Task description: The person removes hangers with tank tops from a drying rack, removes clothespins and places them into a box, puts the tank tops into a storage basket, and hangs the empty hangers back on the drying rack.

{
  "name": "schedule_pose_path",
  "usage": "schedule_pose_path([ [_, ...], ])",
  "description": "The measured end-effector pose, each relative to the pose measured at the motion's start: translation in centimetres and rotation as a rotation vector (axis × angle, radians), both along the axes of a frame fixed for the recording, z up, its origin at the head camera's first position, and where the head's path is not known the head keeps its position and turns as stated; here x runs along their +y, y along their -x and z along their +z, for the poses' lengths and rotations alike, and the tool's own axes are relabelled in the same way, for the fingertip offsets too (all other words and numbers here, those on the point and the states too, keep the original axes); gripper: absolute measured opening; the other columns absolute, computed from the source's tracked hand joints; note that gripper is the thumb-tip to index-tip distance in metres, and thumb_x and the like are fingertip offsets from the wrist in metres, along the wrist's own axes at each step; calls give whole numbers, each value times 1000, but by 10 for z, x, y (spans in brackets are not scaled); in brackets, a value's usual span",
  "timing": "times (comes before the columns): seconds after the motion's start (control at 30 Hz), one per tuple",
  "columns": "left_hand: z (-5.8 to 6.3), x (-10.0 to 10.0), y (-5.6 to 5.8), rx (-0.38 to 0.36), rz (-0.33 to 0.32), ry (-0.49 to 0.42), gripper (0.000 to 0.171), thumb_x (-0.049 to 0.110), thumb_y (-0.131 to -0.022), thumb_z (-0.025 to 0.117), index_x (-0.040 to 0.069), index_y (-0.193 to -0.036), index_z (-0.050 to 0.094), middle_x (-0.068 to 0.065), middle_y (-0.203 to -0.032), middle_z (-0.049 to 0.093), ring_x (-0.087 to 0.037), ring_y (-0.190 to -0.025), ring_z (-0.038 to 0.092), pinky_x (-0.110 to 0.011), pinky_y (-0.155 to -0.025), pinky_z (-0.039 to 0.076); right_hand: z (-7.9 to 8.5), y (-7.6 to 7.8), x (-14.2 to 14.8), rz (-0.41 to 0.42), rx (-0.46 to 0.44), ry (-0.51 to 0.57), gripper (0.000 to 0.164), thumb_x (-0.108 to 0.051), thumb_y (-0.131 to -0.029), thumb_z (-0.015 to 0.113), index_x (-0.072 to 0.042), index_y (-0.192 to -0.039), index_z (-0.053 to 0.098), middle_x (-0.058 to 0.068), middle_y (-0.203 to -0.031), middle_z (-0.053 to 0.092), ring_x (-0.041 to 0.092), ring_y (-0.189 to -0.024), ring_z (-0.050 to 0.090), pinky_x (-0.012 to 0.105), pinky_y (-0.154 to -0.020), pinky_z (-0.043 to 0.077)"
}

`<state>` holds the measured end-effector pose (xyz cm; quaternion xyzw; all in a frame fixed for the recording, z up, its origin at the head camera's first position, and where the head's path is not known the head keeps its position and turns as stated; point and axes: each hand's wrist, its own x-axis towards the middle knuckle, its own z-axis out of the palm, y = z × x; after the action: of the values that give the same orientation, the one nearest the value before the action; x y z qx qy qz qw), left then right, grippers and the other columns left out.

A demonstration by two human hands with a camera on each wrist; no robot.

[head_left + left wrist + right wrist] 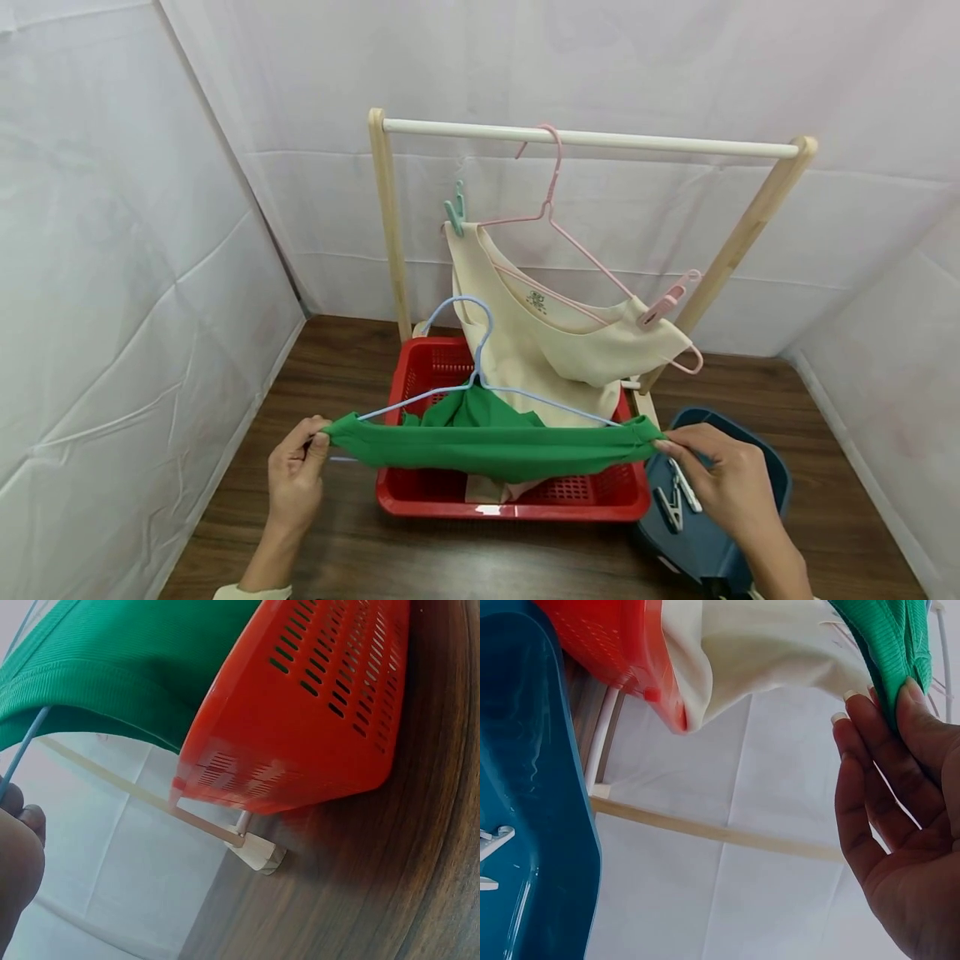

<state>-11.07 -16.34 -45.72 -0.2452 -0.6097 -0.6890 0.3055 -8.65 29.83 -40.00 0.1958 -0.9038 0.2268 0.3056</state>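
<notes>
A green garment (495,450) of ribbed cloth stretches over a light blue hanger (480,350), whose hook points up. At its left end my left hand (296,473) pinches the cloth; in the left wrist view the bar of the blue hanger (26,742) comes out of the garment beside the fingers. My right hand (723,471) holds the right end between thumb and fingers, seen close up in the right wrist view against the green cloth (892,652). Below the garment sits a red basket (517,510) with slotted walls.
Behind, a cream top (592,354) hangs on a pink hanger (553,183) from the white rail (667,143), held by a green clothespin (456,208) and a pink clothespin (666,304). To the right, a dark blue basin (776,475) contains white clothespins (671,507).
</notes>
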Motion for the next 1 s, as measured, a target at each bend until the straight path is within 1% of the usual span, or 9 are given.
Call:
schedule_pose_path([
  [0.17,4,0,2,-52,-15,-65,14,-12,-95,42,-21,-88,51,1,-87,61,-6,-79,54,-18,-73,44,-2,-1,0,-23,1,2,20,0,-67,82,-13,-79,74,-5,-78,69,1,-57,57,17,-51,44],
  [0.23,5,1,3,-72,-10,-77,16,-9,-96,43,-21,-88,50,2,-87,62,-5,-81,55,-18,-73,45,-3,-1,0,-30,-7,6,19,0,-67,82,-13,-79,74,-5,-78,69,1,-57,57,17,-51,44],
  [0.4,5,1,4,-78,22,-74,22,-3,-97,47,-23,-88,47,4,-88,63,-4,-81,56,-18,-72,45,-7,0,-1,-22,-17,35,20,3,-66,82,-12,-78,74,-4,-77,69,1,-57,55,15,-50,41],
  [0.47,5,1,5,-77,44,-74,24,-2,-97,48,-23,-87,47,5,-87,63,-4,-81,56,-17,-72,44,-9,1,-3,-13,-24,49,21,4,-66,82,-11,-79,74,-4,-77,68,1,-56,53,15,-49,39],
  [0.57,6,3,6,-80,96,-50,24,-1,-97,49,-22,-86,49,7,-86,62,-3,-79,56,-17,-72,44,-13,2,-7,2,-40,65,22,5,-66,82,-11,-80,75,-3,-77,69,2,-55,52,14,-47,37],
  [0.63,6,5,6,-82,127,-28,23,-2,-97,49,-22,-86,50,8,-85,62,-2,-79,55,-16,-71,43,-16,3,-10,6,-51,69,22,4,-66,82,-11,-81,75,-3,-77,69,3,-57,53,14,-48,38],
  [0.8,6,11,6,-57,153,41,16,-7,-95,48,-18,-86,53,7,-84,60,-2,-79,54,-16,-71,43,-26,7,-17,14,-87,70,20,4,-68,82,-10,-82,75,-4,-76,68,3,-59,53,13,-49,39],
  [0.9,6,15,8,-42,162,69,12,-13,-93,47,-17,-85,55,3,-82,61,-3,-78,54,-17,-69,43,-31,9,-22,18,-121,67,19,3,-69,81,-10,-82,75,-5,-76,67,2,-58,51,15,-49,38],
  [1.0,5,18,9,-57,161,71,12,-18,-91,46,-16,-85,55,1,-80,61,-4,-76,54,-18,-67,43,-34,10,-26,27,-146,58,19,2,-70,81,-11,-83,75,-6,-77,68,3,-61,55,19,-50,42],
])
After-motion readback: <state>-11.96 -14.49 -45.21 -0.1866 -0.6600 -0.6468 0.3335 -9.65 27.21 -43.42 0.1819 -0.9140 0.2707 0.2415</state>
